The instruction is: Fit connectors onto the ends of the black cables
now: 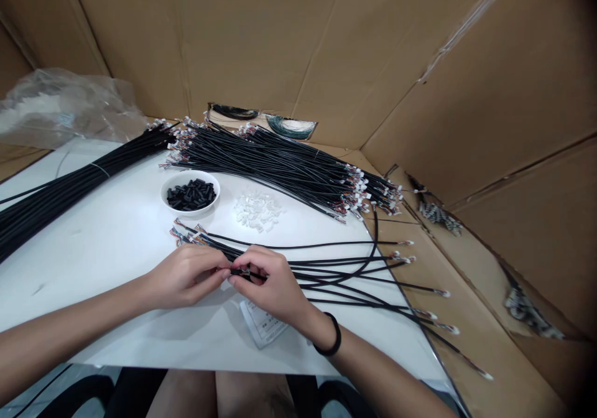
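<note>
My left hand (pixel 193 276) pinches a small black piece (pixel 237 272) between thumb and fingertips, near the middle of the white table. Close against it, my right hand (pixel 270 281) has its thumb and fingers closed round the end of a black cable (pixel 258 276). The fingertips of both hands nearly touch, and the fingers partly hide the cable end. Behind and right of the hands lie several loose black cables (pixel 336 274) with coloured wire ends and white connectors. A white bowl (pixel 217 201) of short black tubes stands beyond my left hand, beside a pile of small clear-white pieces (pixel 258 211).
A large bundle of black cables (pixel 265 160) lies at the back of the white table (pixel 116 219). Another thick bundle (pixel 79 188) runs along the left. A plastic bag (pixel 69 107) sits back left, a printed packet (pixel 263 323) near the front. Cardboard walls (pixel 261 45) stand behind.
</note>
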Available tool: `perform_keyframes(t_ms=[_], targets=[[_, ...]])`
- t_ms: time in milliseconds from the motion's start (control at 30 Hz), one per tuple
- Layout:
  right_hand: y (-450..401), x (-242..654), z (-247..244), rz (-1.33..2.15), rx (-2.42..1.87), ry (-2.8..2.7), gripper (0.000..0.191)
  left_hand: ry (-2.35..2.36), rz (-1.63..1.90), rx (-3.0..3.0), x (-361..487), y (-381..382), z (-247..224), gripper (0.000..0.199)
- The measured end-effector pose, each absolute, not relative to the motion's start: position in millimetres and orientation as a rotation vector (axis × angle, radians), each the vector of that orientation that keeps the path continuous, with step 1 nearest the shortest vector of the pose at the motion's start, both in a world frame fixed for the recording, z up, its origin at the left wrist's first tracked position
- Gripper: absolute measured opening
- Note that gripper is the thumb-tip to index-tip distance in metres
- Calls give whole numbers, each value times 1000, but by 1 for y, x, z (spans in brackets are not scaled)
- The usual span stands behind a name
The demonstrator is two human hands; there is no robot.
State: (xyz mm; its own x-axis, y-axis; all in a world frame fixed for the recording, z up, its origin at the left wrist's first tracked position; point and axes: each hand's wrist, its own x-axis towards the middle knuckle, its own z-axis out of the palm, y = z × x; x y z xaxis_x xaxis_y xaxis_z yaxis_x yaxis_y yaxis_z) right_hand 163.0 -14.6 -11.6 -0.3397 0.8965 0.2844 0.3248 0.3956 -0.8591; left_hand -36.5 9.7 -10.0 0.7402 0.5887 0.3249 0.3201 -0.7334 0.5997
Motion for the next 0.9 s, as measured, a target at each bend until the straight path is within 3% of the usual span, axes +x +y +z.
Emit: perform_keyframes(t_ms=[467, 900], targets=[[-17, 162, -13, 892, -1130, -1871, 7, 755, 705, 2399, -35, 10, -12, 12], [-16, 163, -15, 867, -1028, -1921, 6, 703, 678, 2470, -36, 8, -12, 21]])
